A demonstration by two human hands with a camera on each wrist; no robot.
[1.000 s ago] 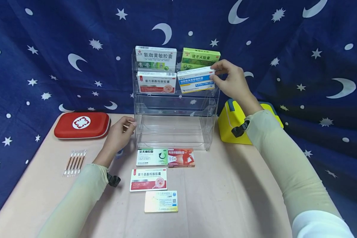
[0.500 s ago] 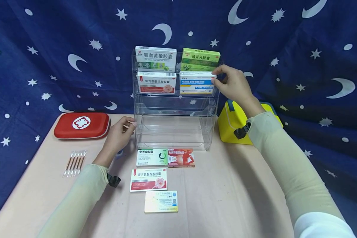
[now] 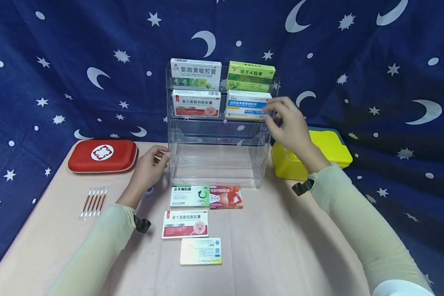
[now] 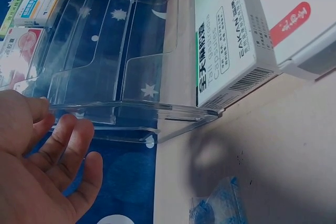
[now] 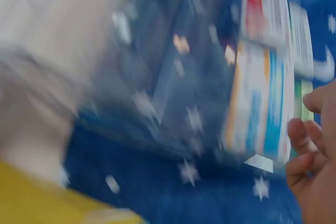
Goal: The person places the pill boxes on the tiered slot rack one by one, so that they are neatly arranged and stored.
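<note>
My right hand (image 3: 290, 125) is just off the right end of a white-and-blue medicine box (image 3: 247, 102), thumb and fingers apart and holding nothing. That box stands in the second tier of a clear acrylic rack (image 3: 214, 158), beside a white-and-red medicine box (image 3: 196, 102). Above them, the top tier carries a white-and-green box (image 3: 195, 75) and a green box (image 3: 250, 76). Beside the rack's left side is my left hand (image 3: 149, 164), fingers loosely bent. In the left wrist view, the thumb and index tips of this hand (image 4: 47, 156) are right at the rack's edge.
In front of the rack lie a white-green box (image 3: 189, 196), a red box (image 3: 225, 196), another white-red box (image 3: 185, 224) and a pale yellow box (image 3: 200, 251). A red first-aid case (image 3: 102, 156) and packed swabs (image 3: 93, 202) lie left; a yellow container (image 3: 329, 148) stands right.
The white-and-blue box, earlier tilted in my right hand's pinch, has settled level into the second tier. My right hand has let go and dropped slightly. My left hand stays in place.
</note>
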